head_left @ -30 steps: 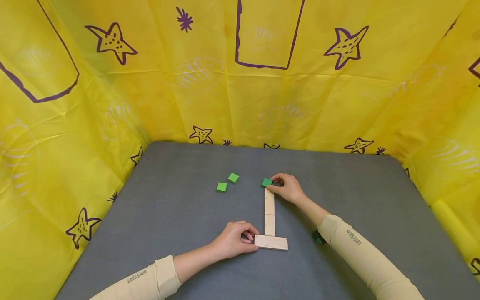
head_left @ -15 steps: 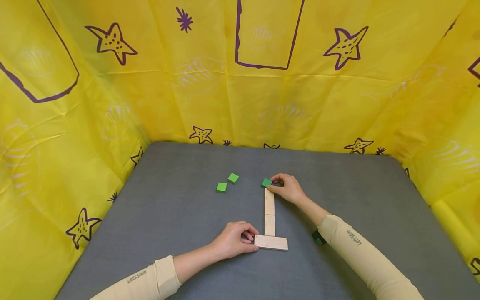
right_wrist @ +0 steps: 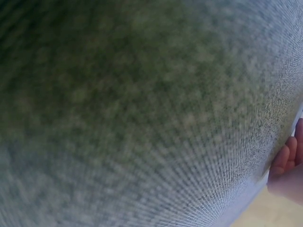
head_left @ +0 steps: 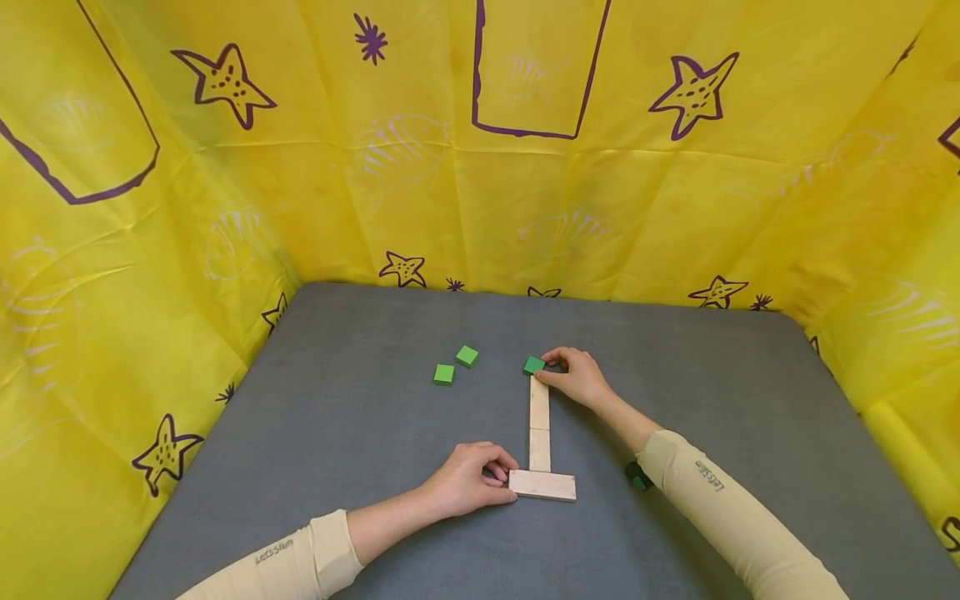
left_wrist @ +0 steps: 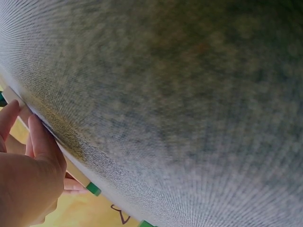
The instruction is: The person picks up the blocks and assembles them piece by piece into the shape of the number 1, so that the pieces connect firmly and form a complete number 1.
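Three pale wooden blocks form an upside-down T in the head view. My left hand (head_left: 471,482) pinches the left end of the crosswise wooden block (head_left: 543,486) between thumb and fingers. Beyond it, two more wooden blocks (head_left: 539,404) lie end to end, pointing away from me. A dark green square block (head_left: 533,365) sits at their far end. Thumb and index finger of my right hand (head_left: 577,377) pinch its right side. In the left wrist view, fingertips (left_wrist: 41,135) meet the wood, and a green block (left_wrist: 93,189) shows farther along. The right wrist view shows only some curled fingers (right_wrist: 286,156).
Two light green square blocks (head_left: 444,374) lie left of the wooden row on the grey table (head_left: 360,400). A dark item with a green patch (head_left: 638,477) is partly hidden by the right sleeve. Yellow patterned cloth (head_left: 420,192) surrounds the table's back and sides.
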`<move>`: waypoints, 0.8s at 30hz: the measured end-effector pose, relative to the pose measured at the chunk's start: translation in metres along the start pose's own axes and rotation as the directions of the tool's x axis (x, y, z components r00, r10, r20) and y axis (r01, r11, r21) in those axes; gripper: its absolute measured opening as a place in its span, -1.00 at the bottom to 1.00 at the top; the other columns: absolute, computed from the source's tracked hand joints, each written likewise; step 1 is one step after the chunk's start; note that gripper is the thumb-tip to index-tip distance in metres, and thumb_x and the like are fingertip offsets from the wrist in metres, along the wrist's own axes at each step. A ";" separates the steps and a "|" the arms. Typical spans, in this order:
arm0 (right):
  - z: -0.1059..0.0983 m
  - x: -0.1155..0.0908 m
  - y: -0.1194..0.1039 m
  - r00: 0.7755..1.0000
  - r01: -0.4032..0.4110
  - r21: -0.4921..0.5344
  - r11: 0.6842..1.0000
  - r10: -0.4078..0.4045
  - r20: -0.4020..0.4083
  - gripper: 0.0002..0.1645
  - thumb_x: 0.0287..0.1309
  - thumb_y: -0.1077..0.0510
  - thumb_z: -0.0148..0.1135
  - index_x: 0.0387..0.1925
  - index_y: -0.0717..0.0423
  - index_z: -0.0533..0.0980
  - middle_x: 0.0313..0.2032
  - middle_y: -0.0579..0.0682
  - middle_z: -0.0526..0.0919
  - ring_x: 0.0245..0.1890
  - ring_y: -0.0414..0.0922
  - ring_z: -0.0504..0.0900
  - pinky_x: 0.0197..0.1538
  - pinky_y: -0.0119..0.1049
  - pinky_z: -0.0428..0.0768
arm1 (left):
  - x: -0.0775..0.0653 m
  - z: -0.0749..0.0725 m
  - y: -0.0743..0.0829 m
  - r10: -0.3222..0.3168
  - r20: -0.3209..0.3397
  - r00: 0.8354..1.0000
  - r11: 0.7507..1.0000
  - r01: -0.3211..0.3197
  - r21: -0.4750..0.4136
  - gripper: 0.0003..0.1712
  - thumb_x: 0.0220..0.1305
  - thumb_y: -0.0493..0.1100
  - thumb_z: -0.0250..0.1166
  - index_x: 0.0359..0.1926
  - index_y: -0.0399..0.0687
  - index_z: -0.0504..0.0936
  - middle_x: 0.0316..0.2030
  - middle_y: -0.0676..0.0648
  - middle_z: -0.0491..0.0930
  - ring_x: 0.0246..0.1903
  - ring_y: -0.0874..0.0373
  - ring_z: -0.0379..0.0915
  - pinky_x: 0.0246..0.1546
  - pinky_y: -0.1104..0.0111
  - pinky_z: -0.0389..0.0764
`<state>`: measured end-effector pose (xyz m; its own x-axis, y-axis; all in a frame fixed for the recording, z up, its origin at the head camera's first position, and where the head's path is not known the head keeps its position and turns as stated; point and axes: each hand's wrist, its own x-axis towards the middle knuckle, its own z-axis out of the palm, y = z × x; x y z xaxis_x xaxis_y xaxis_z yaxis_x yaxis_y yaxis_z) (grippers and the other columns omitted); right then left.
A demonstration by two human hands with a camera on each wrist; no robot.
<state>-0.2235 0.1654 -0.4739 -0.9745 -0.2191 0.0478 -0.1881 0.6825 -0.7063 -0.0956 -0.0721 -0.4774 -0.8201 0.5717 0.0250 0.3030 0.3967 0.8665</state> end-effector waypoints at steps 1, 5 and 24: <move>0.000 0.000 0.000 1.000 0.002 0.000 1.000 -0.002 0.001 -0.59 0.10 0.01 0.42 -0.08 0.16 0.62 -0.17 0.06 0.66 -0.11 0.04 0.49 0.01 -0.04 0.42 | 0.000 0.000 0.000 -0.001 0.001 1.000 1.000 0.001 0.001 -0.70 -0.04 -0.33 0.54 -0.23 -0.18 0.68 -0.36 0.04 0.58 -0.39 0.36 0.52 -0.33 0.56 0.61; -0.001 0.000 0.000 1.000 0.014 0.008 1.000 -0.014 0.006 -0.59 0.10 0.03 0.41 -0.07 0.17 0.62 -0.17 0.07 0.66 -0.10 0.05 0.50 0.01 -0.03 0.44 | 0.000 -0.001 0.000 -0.002 0.003 1.000 1.000 0.002 0.004 -0.69 -0.05 -0.32 0.55 -0.23 -0.18 0.68 -0.35 0.03 0.58 -0.38 0.33 0.53 -0.33 0.56 0.61; -0.006 -0.002 0.003 0.998 0.001 0.041 0.999 -0.003 0.062 -0.55 0.09 0.02 0.42 -0.01 0.15 0.60 -0.10 0.09 0.63 -0.02 0.09 0.46 0.09 0.01 0.41 | 0.000 -0.005 0.001 0.008 0.020 1.000 1.000 -0.008 0.013 -0.67 -0.02 -0.25 0.55 -0.19 -0.18 0.68 -0.33 0.01 0.60 -0.37 0.34 0.53 -0.31 0.53 0.61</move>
<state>-0.2233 0.1723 -0.4720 -0.9645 -0.2641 0.0066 -0.1839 0.6533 -0.7344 -0.0979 -0.0750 -0.4737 -0.8079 0.5889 0.0217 0.3158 0.4016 0.8597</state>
